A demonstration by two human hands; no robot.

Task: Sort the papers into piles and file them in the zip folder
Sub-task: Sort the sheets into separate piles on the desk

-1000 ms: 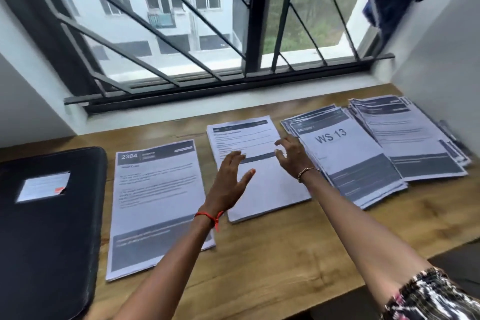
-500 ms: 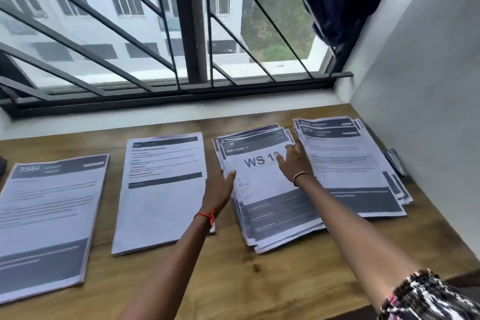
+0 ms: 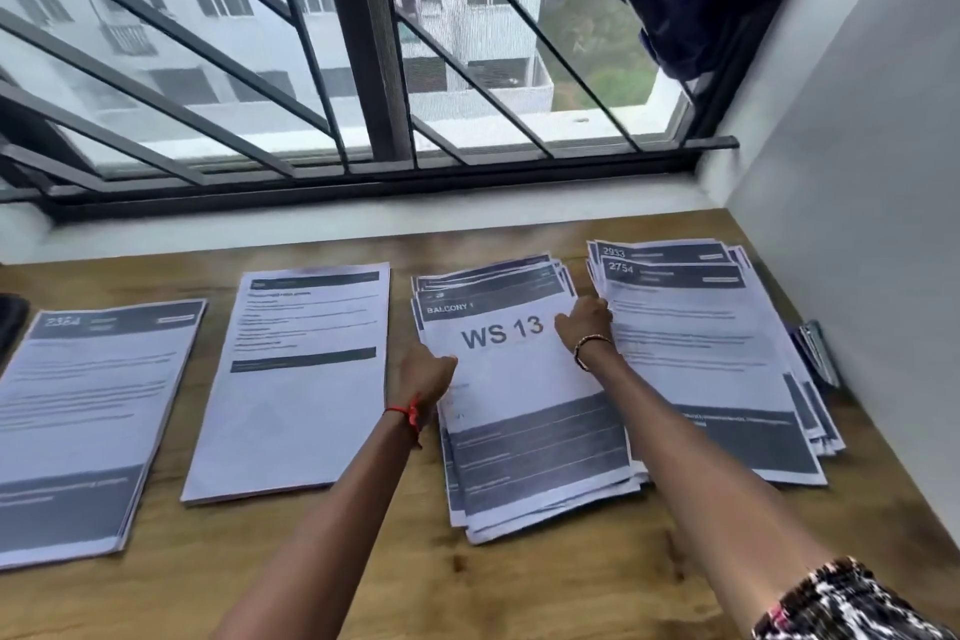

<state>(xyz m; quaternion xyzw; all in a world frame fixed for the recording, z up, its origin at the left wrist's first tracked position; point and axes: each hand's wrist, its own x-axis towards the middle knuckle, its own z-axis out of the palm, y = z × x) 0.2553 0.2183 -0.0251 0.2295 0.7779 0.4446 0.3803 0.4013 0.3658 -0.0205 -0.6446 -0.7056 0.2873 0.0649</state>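
Hands (image 3: 427, 373) (image 3: 586, 322) now grip fanned WS 13 pile (image 3: 519, 379).

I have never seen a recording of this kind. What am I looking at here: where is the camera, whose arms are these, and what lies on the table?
There is no machine here. A person wears one wide-angle camera on the head, so you look forward and down along that person's own arms. On the wooden table, below a barred window, four piles of printed paper lie in a row: the leftmost pile, the second pile, the WS 13 pile and the 2754 pile. The left hand grips the left edge of the WS 13 pile, thumb on top. The right hand rests at its right edge; its fingers are hidden, so I cannot tell whether it grips.
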